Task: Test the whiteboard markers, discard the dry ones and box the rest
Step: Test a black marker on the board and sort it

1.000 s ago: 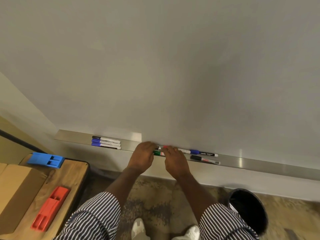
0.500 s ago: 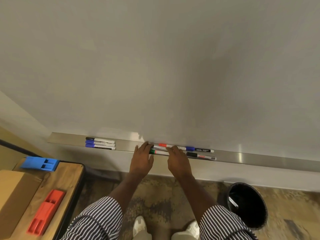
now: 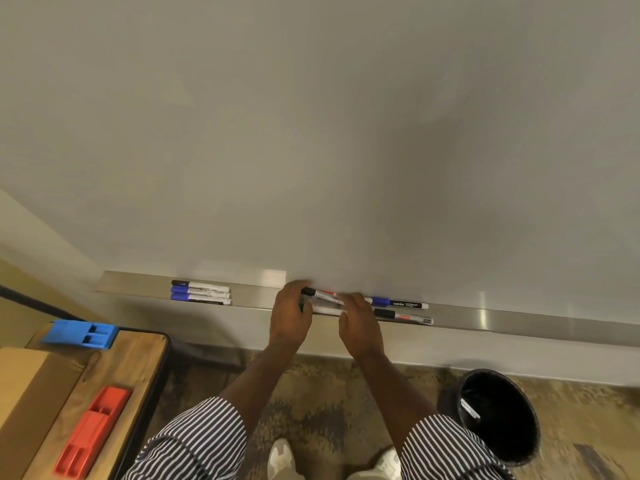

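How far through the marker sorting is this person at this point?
Early. Done: one marker lies in the black bin, and three markers sit grouped apart on the tray. In hand: the left hand and right hand are on a black-capped marker among a few at the tray's middle. Left: two markers beside them, and boxing; the whiteboard shows no test marks.

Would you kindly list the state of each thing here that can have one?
Three markers on the left: capped, lying on the ledge.
Two markers on the right: capped, lying on the ledge.
Black-capped marker: capped, held between both hands.
Left hand: fingers on the marker.
Right hand: fingers on the marker.
Bin: open, something white inside.
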Available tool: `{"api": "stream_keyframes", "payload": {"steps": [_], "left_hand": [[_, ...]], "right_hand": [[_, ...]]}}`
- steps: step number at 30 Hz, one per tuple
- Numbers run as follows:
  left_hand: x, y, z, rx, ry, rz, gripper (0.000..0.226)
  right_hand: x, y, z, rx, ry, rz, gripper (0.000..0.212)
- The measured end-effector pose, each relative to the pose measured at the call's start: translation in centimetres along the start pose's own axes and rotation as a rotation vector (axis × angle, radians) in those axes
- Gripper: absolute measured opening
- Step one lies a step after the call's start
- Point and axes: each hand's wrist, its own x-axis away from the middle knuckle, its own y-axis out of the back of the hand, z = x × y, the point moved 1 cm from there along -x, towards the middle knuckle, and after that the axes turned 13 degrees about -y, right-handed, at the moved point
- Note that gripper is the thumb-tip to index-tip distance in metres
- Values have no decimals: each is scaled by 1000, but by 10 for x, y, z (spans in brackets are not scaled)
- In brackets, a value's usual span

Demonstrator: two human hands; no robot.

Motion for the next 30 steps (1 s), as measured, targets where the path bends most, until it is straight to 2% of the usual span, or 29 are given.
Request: {"api": "stream_keyframes", "payload": {"steps": [6,11,13,19,23,26,30], "left_hand": [[-7,-1,1,-5,91,56,38],[-15,0,-6,-47,100,115,42],[-19,2,-13,-119,43,164,40],[-30,3,-18,-395,-273,354,26],[-35,4,-19,-483,-327,389,22],[-37,8,-19,-470,-324,367,23],[-35,18,-13,-325,-170,288,24]], "right_hand": [[2,5,-5,-89,-46,-49,41],[-1,4,-6,-75,-61,-53,39],[-1,4,-7,-77,-61,-61,38],[0,6,-9,-209,-132,-85,37],[2,9,-8,-236,-94,-60,36],[4,13,-11,-259,-65,-97,34],[10,25,-14,-392,-134,-225,34]]}}
